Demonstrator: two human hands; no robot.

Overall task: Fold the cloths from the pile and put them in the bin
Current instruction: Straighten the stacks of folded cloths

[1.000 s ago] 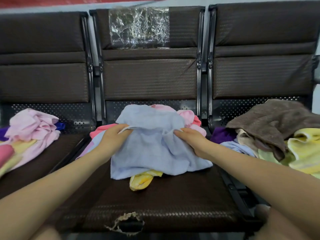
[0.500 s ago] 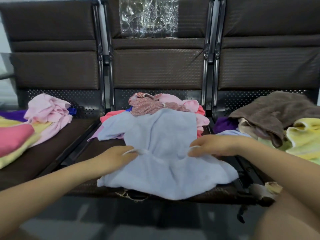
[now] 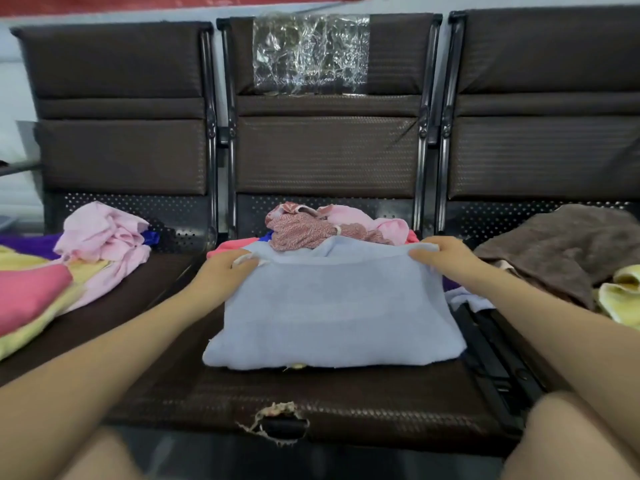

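Kid: Hands are pinching the blue cloth's far corners now, left hand (image 3: 227, 271) and right hand (image 3: 440, 256). A moment ago they were holding it lower down.

Friend: So the blue cloth (image 3: 332, 306) is lying doubled on the seat (image 3: 346, 403). First fold looks done; no bin is showing.

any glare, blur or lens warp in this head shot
Head view: glare glints off the crinkled plastic wrap on the middle chair back; wide-angle warp bows the chair frames outward; the forearms and knees at the bottom edge are soft, while the light blue cloth sits evenly lit with only faint shadow beneath.
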